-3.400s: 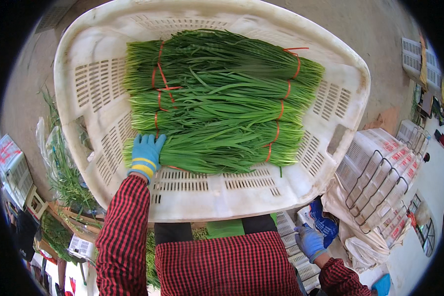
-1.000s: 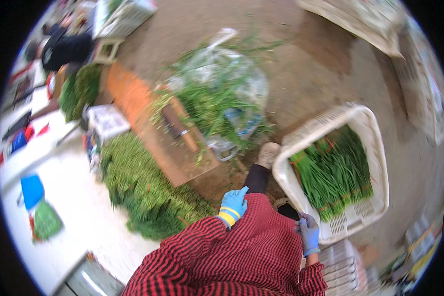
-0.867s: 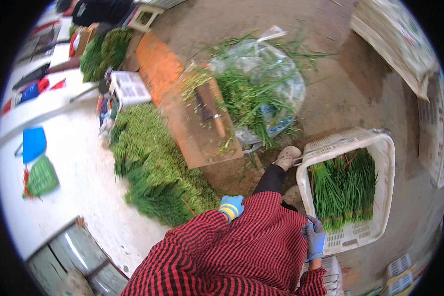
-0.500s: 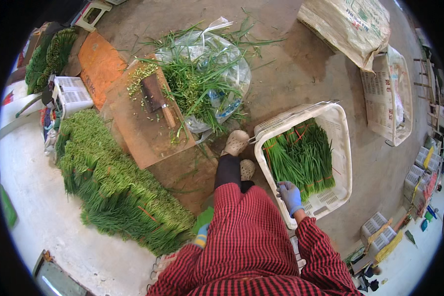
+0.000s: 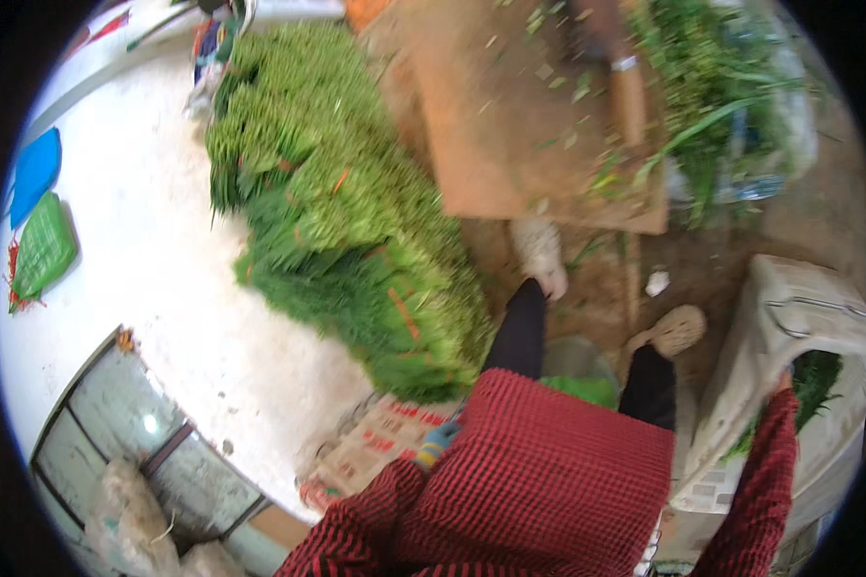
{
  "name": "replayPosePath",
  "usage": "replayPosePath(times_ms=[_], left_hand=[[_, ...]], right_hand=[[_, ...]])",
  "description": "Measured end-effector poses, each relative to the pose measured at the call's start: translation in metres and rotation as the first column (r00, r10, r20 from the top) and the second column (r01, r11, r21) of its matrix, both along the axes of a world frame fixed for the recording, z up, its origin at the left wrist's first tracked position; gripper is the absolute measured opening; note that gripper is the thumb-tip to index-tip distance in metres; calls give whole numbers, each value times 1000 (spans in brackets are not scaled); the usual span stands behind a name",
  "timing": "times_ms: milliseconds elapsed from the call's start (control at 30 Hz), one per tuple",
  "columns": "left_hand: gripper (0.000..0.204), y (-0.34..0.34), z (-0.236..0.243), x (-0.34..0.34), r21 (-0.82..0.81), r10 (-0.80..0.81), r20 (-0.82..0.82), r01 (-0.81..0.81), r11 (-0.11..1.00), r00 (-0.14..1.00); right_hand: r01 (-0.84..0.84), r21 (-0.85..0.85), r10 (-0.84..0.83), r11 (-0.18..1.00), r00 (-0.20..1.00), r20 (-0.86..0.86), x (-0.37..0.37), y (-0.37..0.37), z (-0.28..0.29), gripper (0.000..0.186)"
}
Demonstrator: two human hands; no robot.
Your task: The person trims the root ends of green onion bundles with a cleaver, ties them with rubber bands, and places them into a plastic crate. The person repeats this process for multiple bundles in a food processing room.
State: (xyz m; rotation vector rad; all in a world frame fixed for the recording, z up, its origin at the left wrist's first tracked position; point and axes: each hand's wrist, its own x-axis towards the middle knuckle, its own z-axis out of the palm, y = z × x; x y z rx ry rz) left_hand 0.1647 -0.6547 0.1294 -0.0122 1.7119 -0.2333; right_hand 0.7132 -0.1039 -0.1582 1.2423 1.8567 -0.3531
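My left hand (image 5: 440, 440), in a blue glove with a yellow striped cuff, is beside my red-and-black checked garment, near the lower end of a long stack of bundled green chives (image 5: 356, 221). The garment hides its fingers. My right arm reaches to a white plastic crate (image 5: 741, 375) at the right, and only a bit of my right hand (image 5: 786, 379) shows at its rim, fingers hidden. Inside the crate lie dark green chives (image 5: 818, 385). A green thing (image 5: 585, 388) lies in a clear-looking container between my legs.
Ahead is a wooden board (image 5: 520, 125) with a wooden-handled knife (image 5: 628, 101) and cut scraps. Loose greens (image 5: 707, 96) lie on clear plastic beside it. A printed carton-like block (image 5: 385, 447) sits below the stack. A green bag (image 5: 46, 248) lies far left, near a glass-paned frame (image 5: 154, 433).
My view has swung left and closer to the stack, so the board and crate appear further right. My feet are now apart. My right hand has dropped from plain sight behind the crate's rim.
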Motion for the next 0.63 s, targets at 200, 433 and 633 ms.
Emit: replayPosePath(times_ms=[200, 433, 633], left_hand=[[36, -15, -26, 6, -14, 113, 11, -113, 994, 994], [36, -18, -66, 39, 99, 236, -24, -233, 968, 971], [40, 4, -71, 63, 97, 361, 27, -361, 927, 932]], right_hand=[[-217, -162, 241, 963, 960, 142, -3, 46, 25, 38], [-423, -597, 538, 681, 843, 16, -30, 51, 138, 50], [-595, -701, 605, 392, 741, -291, -68, 12, 193, 55]])
